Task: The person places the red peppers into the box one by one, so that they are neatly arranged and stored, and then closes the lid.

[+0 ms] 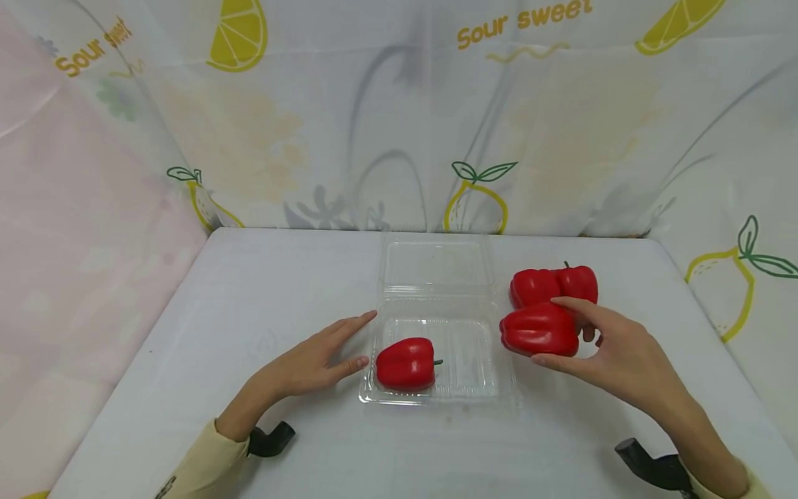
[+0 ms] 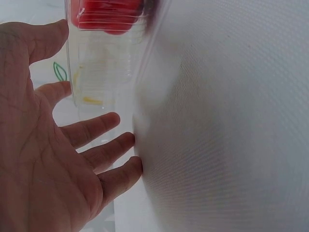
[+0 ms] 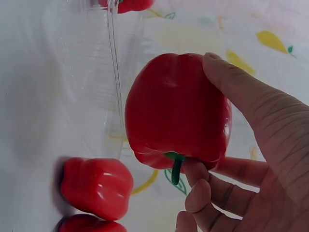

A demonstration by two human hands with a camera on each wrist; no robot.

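"Pinching the red pepper (image 1: 539, 331) across its sides, probably for steadiness, your right hand (image 1: 623, 350) has it by the clear container's (image 1: 474, 353) right edge."

"And your left hand (image 1: 314, 367)?"

"Fingers spread, gripping nothing, at the container's left edge, perhaps to brace it; contact is hard to tell. The second pepper (image 1: 405, 364) lies inside."

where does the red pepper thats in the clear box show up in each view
Head: pepper below centre, in the near left part of the clear box.
Left wrist: pepper at the top edge, left of centre, seen through plastic, cut off.
Right wrist: pepper at the top edge, left of centre, mostly cut off.
Shared landmark: the clear box.
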